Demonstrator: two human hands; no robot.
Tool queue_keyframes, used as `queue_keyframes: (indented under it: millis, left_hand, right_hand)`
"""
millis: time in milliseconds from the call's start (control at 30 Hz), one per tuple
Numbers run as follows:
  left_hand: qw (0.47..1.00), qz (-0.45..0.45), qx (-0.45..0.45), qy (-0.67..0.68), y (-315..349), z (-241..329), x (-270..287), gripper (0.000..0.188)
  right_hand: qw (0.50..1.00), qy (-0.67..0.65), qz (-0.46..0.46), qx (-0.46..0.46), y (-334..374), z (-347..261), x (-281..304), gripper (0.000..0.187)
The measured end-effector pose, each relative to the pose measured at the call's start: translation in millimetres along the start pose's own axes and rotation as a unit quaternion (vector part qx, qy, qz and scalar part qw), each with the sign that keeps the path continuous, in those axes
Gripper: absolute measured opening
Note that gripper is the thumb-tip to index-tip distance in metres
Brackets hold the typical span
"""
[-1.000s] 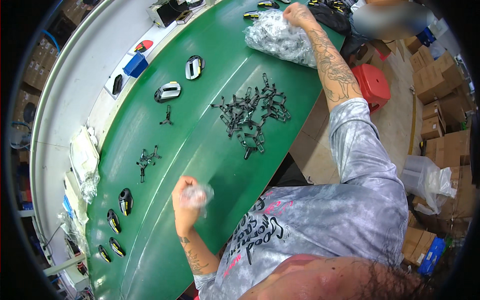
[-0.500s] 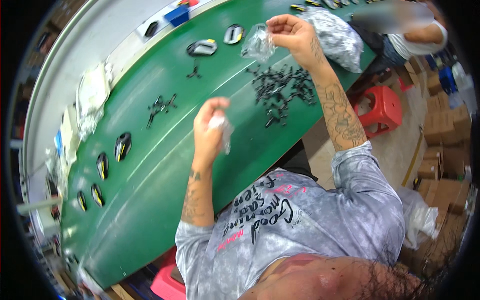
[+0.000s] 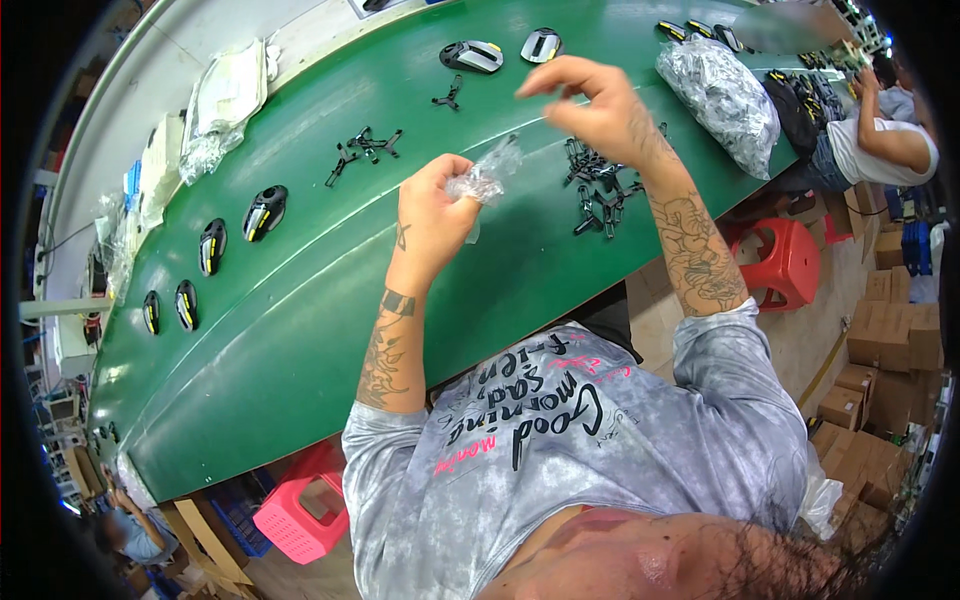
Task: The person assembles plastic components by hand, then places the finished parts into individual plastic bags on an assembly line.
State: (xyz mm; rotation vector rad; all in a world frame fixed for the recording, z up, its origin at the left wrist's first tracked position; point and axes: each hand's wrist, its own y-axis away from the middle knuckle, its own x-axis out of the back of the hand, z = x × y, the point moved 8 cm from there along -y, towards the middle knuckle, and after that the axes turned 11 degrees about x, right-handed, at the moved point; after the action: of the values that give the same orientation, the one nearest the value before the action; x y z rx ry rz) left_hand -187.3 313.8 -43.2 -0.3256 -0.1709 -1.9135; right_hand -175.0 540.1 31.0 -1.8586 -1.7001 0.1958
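Observation:
A crumpled clear plastic bag [image 3: 488, 177] is pinched between the thumb and fingers of my left hand [image 3: 432, 215], above the green table. A small dark piece shows at its upper end; I cannot make out what it is. To the right and farther off, my right hand [image 3: 605, 110] is raised with thumb and fingers apart and nothing visible in it. Below that hand lies a pile of black three-armed brackets [image 3: 600, 185], partly hidden by the hand and forearm. A few more such brackets [image 3: 365, 147] lie beyond my left hand, with a single bracket [image 3: 450, 93] farther back.
Black, grey and yellow oval shells [image 3: 265, 213] stand along the left and far side of the green table [image 3: 300, 300]. A big bag of clear plastic wraps [image 3: 720, 105] sits at the far right, near a co-worker [image 3: 880, 145]. Red stools [image 3: 780, 262] and cartons [image 3: 885, 335] stand on the floor.
The clear bag in my right hand is gone from it, and its fingers have spread. My left hand has turned and grips a clear bag toward the right. The whole view has shifted.

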Motion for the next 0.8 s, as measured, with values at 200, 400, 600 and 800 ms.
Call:
queue_keyframes:
  millis: [200, 400, 600, 800]
  left_hand:
    - [0.994, 0.011, -0.088, -0.069, 2, 19, -6, 0.014]
    - [0.960, -0.055, 0.117, 0.247, 0, -41, -7, 0.018]
    - [0.945, 0.054, 0.221, 0.237, 12, -120, 33, 0.026]
    - [0.953, 0.054, 0.197, 0.225, 18, -112, 44, 0.031]
  right_hand:
    - [0.922, 0.198, -0.326, 0.056, -5, -40, -78, 0.018]
    - [0.973, 0.155, -0.173, 0.006, -23, -24, -54, 0.017]
    - [0.962, 0.258, 0.044, 0.082, -71, -27, -27, 0.021]
    - [0.907, 0.413, -0.034, 0.075, -105, 74, -96, 0.025]
